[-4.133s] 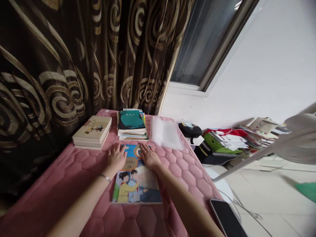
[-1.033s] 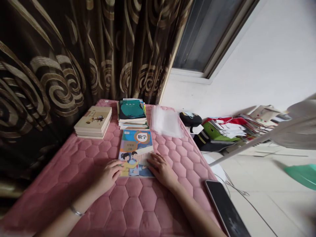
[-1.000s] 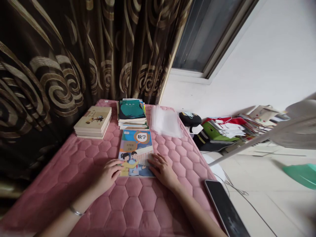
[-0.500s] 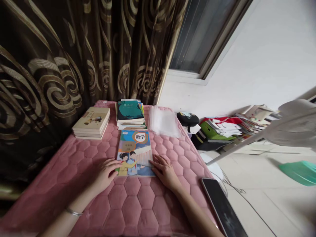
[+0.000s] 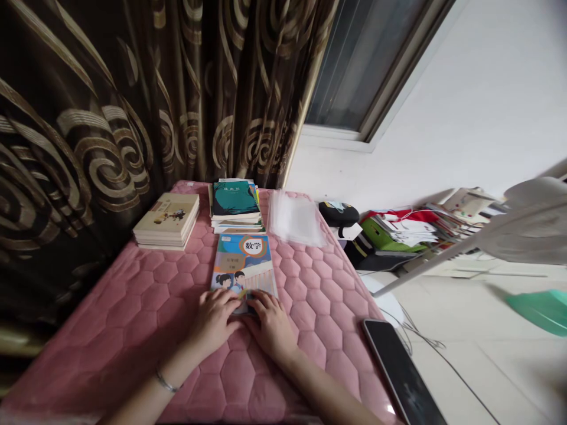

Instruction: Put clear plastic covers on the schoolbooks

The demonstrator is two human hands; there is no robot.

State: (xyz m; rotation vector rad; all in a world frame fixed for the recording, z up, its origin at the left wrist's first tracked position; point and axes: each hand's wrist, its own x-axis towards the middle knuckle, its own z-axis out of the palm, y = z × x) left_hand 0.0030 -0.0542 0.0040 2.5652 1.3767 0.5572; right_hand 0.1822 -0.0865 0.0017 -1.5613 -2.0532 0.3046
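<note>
A maths textbook (image 5: 241,268) with a blue, illustrated cover lies flat on the pink quilted surface (image 5: 177,295) in the middle of the head view. My left hand (image 5: 215,319) rests on its lower left part, fingers stretched over the cover and the thumb by the near edge. Beside it, my right hand (image 5: 271,326) lies on the lower right part with fingers laid out in the same way. Both hands are open, and between them they cover much of the bottom of the cover. Just beyond the textbook is a stack of books with a teal one (image 5: 234,199) on top.
Several beige books (image 5: 167,218) are piled at the far left. Clear plastic sleeves (image 5: 296,219) lie at the back right. A dark-screened device (image 5: 401,366) sits along the right edge. Beyond that edge are a lamp (image 5: 456,254), cables and heaped papers; a patterned curtain (image 5: 177,88) hangs behind.
Both hands have moved inward from the textbook's left and right sides to its lower edge, close together on the cover. The textbook itself lies nearly where it was.
</note>
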